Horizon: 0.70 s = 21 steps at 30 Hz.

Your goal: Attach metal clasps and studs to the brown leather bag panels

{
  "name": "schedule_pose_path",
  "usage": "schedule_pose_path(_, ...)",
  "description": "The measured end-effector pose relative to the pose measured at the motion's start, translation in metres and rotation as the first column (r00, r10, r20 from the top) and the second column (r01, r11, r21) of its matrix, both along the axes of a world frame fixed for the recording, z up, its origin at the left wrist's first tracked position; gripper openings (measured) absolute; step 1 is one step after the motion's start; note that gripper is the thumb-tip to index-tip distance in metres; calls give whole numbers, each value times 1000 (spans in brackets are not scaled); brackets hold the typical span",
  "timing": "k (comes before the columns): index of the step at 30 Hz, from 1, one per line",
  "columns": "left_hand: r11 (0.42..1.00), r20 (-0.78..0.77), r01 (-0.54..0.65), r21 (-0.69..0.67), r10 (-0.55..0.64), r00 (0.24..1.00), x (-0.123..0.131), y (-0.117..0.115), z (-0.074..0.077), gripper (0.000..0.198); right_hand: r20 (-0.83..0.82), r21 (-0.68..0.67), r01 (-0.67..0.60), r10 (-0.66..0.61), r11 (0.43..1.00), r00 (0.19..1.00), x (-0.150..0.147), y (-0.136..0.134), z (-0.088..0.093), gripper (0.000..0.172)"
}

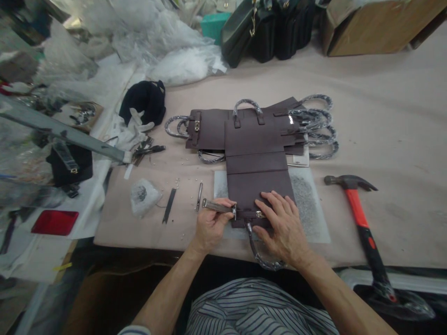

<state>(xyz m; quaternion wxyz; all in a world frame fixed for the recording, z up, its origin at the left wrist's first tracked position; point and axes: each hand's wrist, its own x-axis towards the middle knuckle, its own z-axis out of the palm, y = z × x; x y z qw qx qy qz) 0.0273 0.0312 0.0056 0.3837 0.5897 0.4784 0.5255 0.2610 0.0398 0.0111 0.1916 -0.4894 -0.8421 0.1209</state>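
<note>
A dark brown leather bag panel lies flat in front of me, with a plastic-wrapped handle hanging over the table's near edge. My left hand is closed round a slim metal tool whose tip meets the metal fitting at the panel's near left edge. My right hand lies flat on the panel's near end, fingers spread and pressing it down beside a small metal clasp.
A stack of similar brown panels with wrapped handles lies behind. A red-handled hammer rests at the right. A dark metal strip, a small bag of parts, pliers, white gloves and black bags lie around.
</note>
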Motion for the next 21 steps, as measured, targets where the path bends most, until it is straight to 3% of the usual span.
schedule_pose_path(10,991,-150,83,101,-67,986,1,6,8,6,-7,9,2,-2,1000,1000,-1,0,-1,52)
schedule_pose_path(17,999,16,-19,-40,19,1000,-1,0,1,6,-9,23,4,-4,1000,1000,-2,0,2,52)
schedule_pose_path(21,999,62,-28,-15,29,998,-3,-8,-4,6,-8,26,3,-2,1000,1000,-2,0,3,52)
